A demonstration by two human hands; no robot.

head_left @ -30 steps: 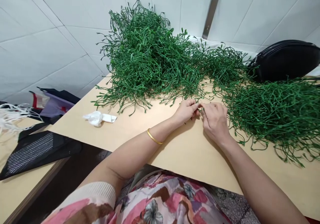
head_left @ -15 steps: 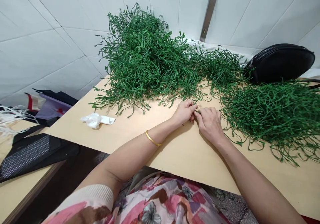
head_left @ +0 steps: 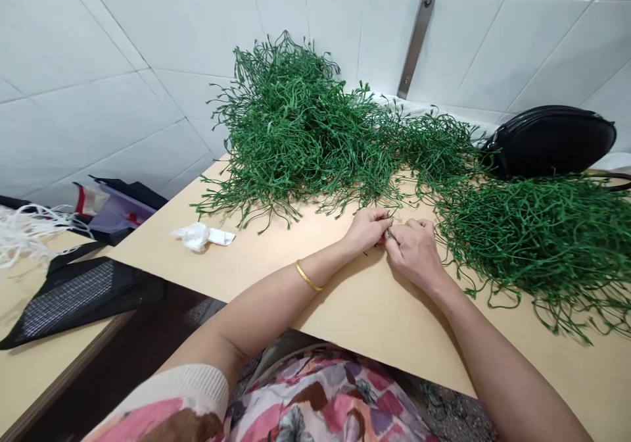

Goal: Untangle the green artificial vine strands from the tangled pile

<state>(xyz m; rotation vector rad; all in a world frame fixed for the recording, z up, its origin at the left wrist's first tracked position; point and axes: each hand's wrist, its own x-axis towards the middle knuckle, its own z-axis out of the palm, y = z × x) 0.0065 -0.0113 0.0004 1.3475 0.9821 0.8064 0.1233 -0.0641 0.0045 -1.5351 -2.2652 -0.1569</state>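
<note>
My left hand [head_left: 365, 229] and my right hand [head_left: 413, 251] rest close together on the light wooden table [head_left: 355, 304], fingertips meeting. Both pinch a small green plastic stem [head_left: 389, 233] between them, mostly hidden by the fingers. A gold bangle [head_left: 307, 276] sits on my left wrist. A tall heap of green plastic stems [head_left: 296, 133] lies just beyond the hands on the left. A second, flatter heap of stems [head_left: 542, 238] spreads out to the right of my right hand.
A black bag [head_left: 552, 141] stands against the tiled wall at the back right. A crumpled white wrapper [head_left: 201, 236] lies on the table's left part. A black mesh item [head_left: 69, 300] and white strings [head_left: 24, 231] lie on a lower surface at left.
Both hands stay together, still pinching the stem, with only small finger shifts. The camera has tilted up slightly, showing more of the wall.
</note>
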